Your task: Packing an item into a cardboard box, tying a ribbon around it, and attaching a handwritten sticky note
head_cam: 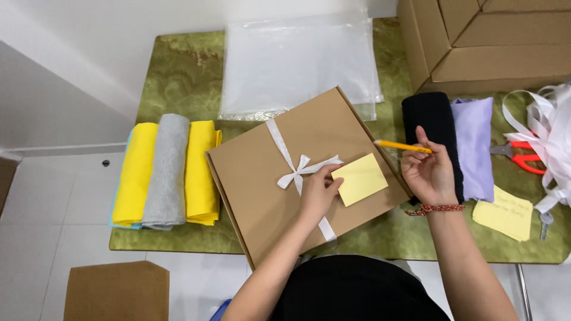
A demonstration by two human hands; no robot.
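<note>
I see the left hand [318, 193] lying flat, fingers pressing a yellow note [360, 179] onto the ribboned cardboard box [262, 178]. If that pressure eases, I judge the note may slide or sit crooked. The right hand [428, 172] pinches a pencil [401, 146]; its tip is hidden behind the fingers. The scissors [523, 157] are half buried in ribbon.

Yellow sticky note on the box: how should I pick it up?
Pinch the yellow sticky note at its right edge, the one nearest the box's rim, coming from the right. It lies flat, so a corner probably has to be peeled up first. The left hand presses its left edge, so that side is blocked; the right hand holds a pencil.
</note>
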